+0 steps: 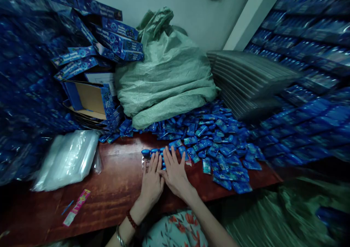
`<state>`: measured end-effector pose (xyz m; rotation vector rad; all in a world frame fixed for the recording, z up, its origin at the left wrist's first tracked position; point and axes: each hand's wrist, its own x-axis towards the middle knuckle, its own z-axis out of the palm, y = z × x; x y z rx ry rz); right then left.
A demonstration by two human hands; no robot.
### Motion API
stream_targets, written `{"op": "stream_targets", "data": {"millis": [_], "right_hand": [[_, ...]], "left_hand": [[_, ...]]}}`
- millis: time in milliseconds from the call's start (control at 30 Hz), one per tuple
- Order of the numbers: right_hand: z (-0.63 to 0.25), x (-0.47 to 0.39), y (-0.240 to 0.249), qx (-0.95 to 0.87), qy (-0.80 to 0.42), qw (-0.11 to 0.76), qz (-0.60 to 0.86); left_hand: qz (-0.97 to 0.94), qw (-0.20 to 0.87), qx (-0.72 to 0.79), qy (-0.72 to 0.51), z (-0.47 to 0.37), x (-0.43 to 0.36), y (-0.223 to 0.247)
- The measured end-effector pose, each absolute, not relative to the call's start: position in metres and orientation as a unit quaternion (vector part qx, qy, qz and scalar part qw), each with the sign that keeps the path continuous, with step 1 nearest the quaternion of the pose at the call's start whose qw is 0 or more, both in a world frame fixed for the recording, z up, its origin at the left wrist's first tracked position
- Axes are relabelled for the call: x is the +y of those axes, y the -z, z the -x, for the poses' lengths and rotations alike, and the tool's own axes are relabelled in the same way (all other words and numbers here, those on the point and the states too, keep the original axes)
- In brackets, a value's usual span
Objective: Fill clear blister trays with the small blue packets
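Note:
Both hands lie side by side at the front middle of the table. My left hand (pixel 151 183), with a brown bead bracelet at its wrist, stretches its fingers forward over a small group of blue plastic packs (pixel 146 153). Fingers of my right hand (pixel 176 176) are spread and touch the same group from the right. The hands partly hide these packs, which seem to lie on a see-through sheet or tray. A large heap of similar loose blue packs (pixel 218 148) begins just right of my right hand.
A full green woven sack (pixel 166 75) stands behind the heap. Blue printed boxes (pixel 90 97) and see-through plastic bags (pixel 68 159) are at left. A pink strip (pixel 76 207) lies in front. Grey sheets (pixel 251 75) are stacked at right, beside piled blue packages (pixel 308 123).

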<state>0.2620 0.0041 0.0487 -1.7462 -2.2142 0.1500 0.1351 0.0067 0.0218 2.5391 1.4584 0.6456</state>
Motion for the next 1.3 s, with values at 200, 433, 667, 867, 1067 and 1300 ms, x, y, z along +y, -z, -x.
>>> {"op": "stream_targets", "data": {"millis": [200,433,667,867,1067,1300], "right_hand": [[-0.311,0.000,-0.040,-0.643,-0.084,0.356,0.672],[-0.339,0.011,-0.033,-0.631,-0.043,0.241,0.737],[-0.319,0.009,-0.045,-0.654,-0.022,0.056,0.754],[-0.338,-0.018,-0.042,-0.652,-0.161,0.093,0.735],[-0.356,-0.026,-0.026,-0.569,-0.245,0.317,0.718],[-0.347,-0.022,-0.013,-0.469,-0.341,0.542,0.607]], "left_hand": [[-0.719,0.173,0.530,-0.416,-0.112,0.027,-0.054],[-0.898,0.127,0.420,-0.048,-0.184,0.094,-0.122],[-0.862,0.115,0.472,0.145,-0.275,0.123,-0.103],[-0.866,0.136,0.453,0.162,-0.275,0.135,-0.096],[-0.902,0.147,0.403,0.037,-0.238,0.132,-0.121],[-0.816,0.199,0.406,-0.360,-0.110,0.098,-0.131]]}}
